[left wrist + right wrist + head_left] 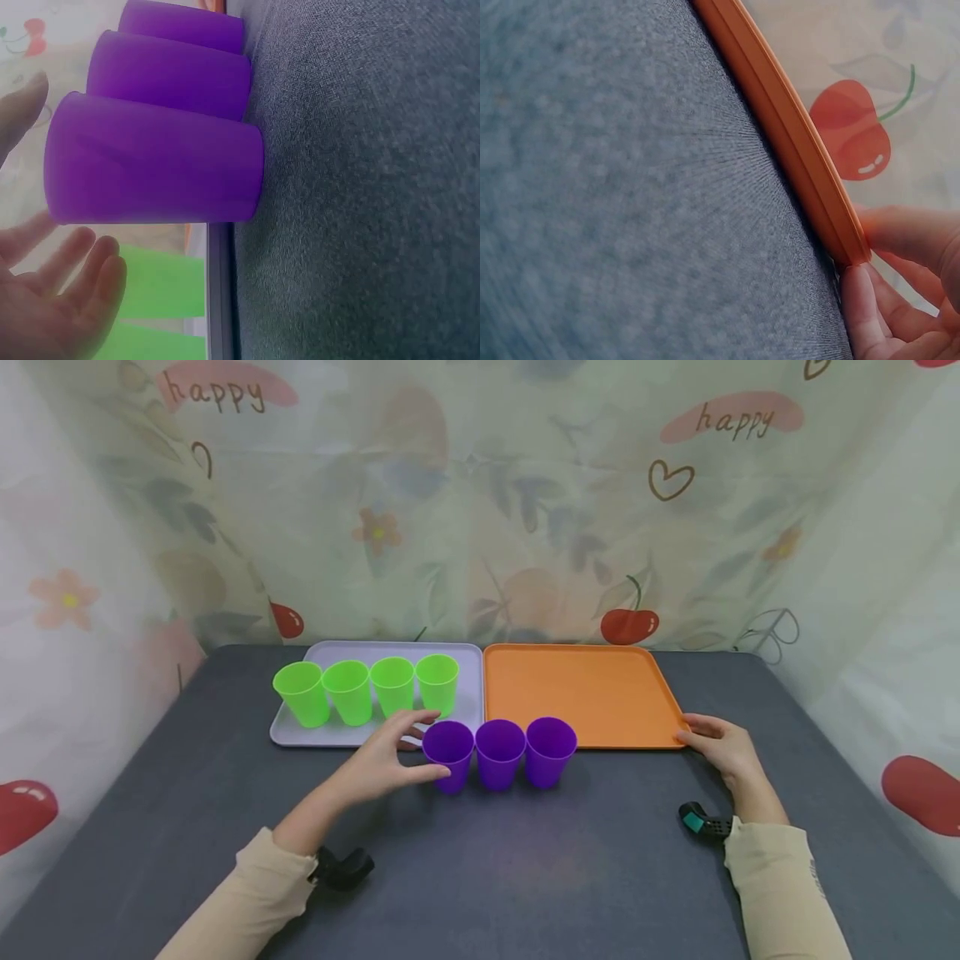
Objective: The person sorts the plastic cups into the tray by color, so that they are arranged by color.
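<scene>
Three purple cups stand upright in a row on the table: a left cup (450, 764), a middle cup (500, 760) and a right cup (551, 758). My left hand (378, 764) is at the left cup, thumb in front and fingers behind, spread wide. In the left wrist view a gap shows between thumb and cup wall (154, 161), with fingertips near its rim. At the front right corner of the orange tray (577, 693), my right hand (723, 750) pinches the edge. The right wrist view shows the thumb over the tray rim (802, 150) and a fingertip below.
Several green cups (348, 693) stand in a row on a lavender tray (390, 649), left of the orange tray and against it. Both trays lie at the back of the dark table (510, 877), before a patterned curtain (465, 502). Each wrist wears a black camera.
</scene>
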`<action>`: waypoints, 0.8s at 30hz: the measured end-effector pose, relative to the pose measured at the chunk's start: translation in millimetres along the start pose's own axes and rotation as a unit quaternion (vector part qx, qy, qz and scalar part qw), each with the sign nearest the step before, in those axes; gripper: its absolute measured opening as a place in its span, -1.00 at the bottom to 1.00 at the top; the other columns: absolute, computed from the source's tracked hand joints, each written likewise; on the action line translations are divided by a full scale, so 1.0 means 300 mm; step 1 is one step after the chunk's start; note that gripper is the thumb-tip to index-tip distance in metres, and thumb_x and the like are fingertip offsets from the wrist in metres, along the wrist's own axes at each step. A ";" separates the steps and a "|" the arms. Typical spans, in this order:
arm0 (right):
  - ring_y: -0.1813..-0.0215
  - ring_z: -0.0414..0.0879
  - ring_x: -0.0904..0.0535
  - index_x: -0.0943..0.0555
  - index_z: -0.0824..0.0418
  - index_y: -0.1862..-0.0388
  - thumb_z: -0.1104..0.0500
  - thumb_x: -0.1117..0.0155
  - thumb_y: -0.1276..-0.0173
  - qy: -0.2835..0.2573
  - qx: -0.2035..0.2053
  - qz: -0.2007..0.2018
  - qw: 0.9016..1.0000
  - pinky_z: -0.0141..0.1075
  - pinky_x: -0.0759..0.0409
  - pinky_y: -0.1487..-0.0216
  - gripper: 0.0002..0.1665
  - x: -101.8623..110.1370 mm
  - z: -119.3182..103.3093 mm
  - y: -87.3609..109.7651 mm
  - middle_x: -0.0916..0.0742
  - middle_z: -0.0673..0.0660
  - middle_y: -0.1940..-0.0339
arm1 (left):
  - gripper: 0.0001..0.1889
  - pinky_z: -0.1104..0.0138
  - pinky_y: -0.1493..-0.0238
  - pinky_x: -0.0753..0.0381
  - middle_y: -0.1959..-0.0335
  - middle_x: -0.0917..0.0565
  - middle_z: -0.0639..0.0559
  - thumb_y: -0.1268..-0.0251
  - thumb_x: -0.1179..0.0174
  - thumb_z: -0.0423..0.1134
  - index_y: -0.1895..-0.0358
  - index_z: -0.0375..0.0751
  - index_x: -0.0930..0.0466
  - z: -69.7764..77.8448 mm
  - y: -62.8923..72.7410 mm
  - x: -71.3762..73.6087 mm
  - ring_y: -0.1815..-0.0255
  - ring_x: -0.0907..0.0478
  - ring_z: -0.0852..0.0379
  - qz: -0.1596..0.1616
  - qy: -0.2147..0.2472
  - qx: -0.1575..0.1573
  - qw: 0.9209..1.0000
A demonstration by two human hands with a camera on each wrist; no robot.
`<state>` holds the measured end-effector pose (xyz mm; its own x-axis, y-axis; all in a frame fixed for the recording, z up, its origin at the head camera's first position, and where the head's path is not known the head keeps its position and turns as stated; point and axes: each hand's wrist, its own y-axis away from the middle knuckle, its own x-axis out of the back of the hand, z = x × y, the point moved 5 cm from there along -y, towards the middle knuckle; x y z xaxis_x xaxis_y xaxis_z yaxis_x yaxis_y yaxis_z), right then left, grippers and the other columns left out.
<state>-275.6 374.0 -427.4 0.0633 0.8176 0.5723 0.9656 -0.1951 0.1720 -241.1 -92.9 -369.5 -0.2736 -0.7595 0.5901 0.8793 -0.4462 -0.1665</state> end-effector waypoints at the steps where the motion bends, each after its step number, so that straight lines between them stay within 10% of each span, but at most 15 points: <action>1: 0.15 -0.44 -0.36 -0.29 0.21 -0.39 -0.18 -0.24 -0.23 -0.001 0.001 0.000 1.000 -0.42 -0.36 0.06 -0.15 0.000 -0.001 0.002 -0.51 -0.33 0.19 | -0.23 0.10 -0.13 -0.49 -0.22 -0.41 -0.16 0.03 -0.42 -0.10 -0.30 -0.17 -0.31 0.000 -0.002 -0.003 -0.11 -0.46 -0.05 0.000 -0.002 0.001 1.000; 13: 0.14 -0.42 -0.36 -0.31 0.23 -0.37 -0.17 -0.26 -0.22 -0.003 0.002 0.010 1.000 -0.44 -0.37 0.10 -0.16 0.003 0.006 0.007 -0.50 -0.37 0.24 | -0.35 0.11 -0.09 -0.51 -0.14 -0.51 -0.14 0.00 -0.40 -0.16 -0.22 -0.23 -0.41 -0.004 -0.015 -0.003 -0.04 -0.51 -0.04 -0.004 -0.009 -0.001 1.000; 24: 0.15 -0.40 -0.39 -0.33 0.20 -0.36 -0.15 -0.23 -0.25 0.009 -0.002 0.024 1.000 -0.44 -0.37 0.08 -0.21 -0.004 0.004 -0.006 -0.58 0.07 -0.09 | -0.32 0.07 -0.10 -0.50 -0.10 -0.52 -0.18 0.01 -0.40 -0.13 -0.21 -0.30 -0.40 0.007 -0.024 0.004 -0.02 -0.51 -0.06 -0.023 -0.041 -0.013 0.999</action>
<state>-277.2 374.1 -429.3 0.1046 0.7974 0.5943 0.9604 -0.2362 0.1479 -246.9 -89.6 -366.1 -0.2789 -0.6972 0.6604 0.8563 -0.4918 -0.1576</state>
